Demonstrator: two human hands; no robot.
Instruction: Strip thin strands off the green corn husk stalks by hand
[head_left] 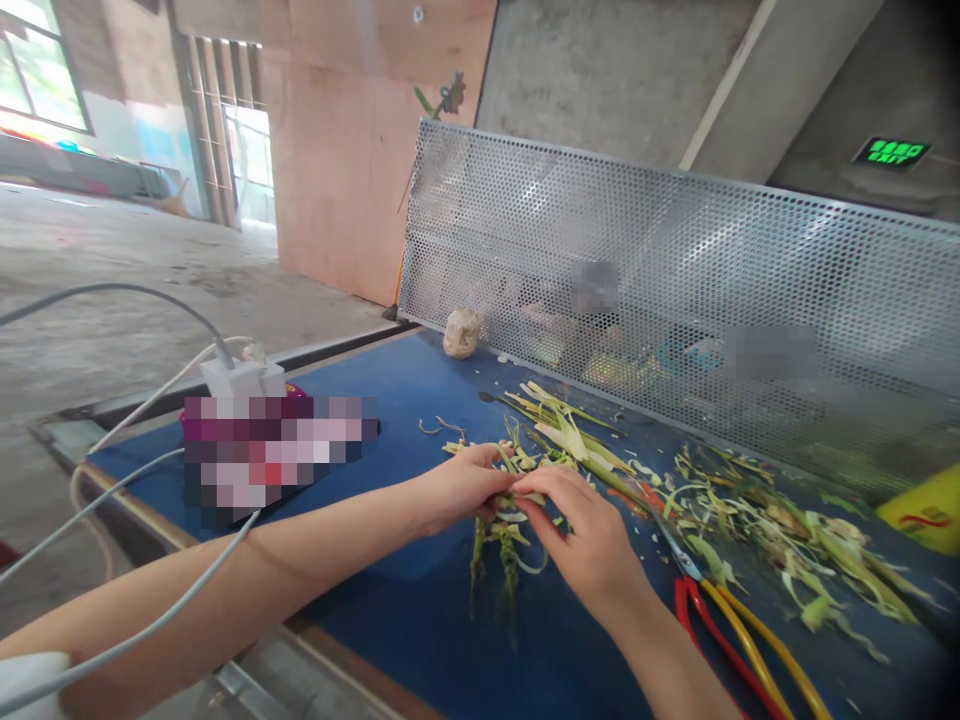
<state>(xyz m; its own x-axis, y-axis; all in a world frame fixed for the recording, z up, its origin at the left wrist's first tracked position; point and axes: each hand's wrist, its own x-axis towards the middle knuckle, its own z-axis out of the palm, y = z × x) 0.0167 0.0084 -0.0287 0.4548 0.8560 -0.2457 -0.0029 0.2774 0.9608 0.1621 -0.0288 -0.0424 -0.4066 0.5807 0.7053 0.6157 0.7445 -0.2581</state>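
Observation:
My left hand (472, 480) is closed at the fingers around a bundle of green and pale plant strips (510, 530) above the blue tabletop. My right hand (574, 515) pinches the same bundle from the other side, its fingertips meeting those of the left. Braided-looking green ends hang down from the bundle. My fingers partly hide the middle of it. Just beyond my hands lie long green stalks and pale husk pieces (574, 440). Beside my right forearm rest a red-handled tool (724, 640) and yellow handles (772, 640), with a metal blade pointing away from me.
Tangled plant scraps (795, 545) spread over the right side of the table (390, 640). A pale lump (461, 333) stands near a perforated metal panel (660, 240). At left are a white charger (240, 380), cables and a blurred-out device (277, 460). One cable crosses my left forearm.

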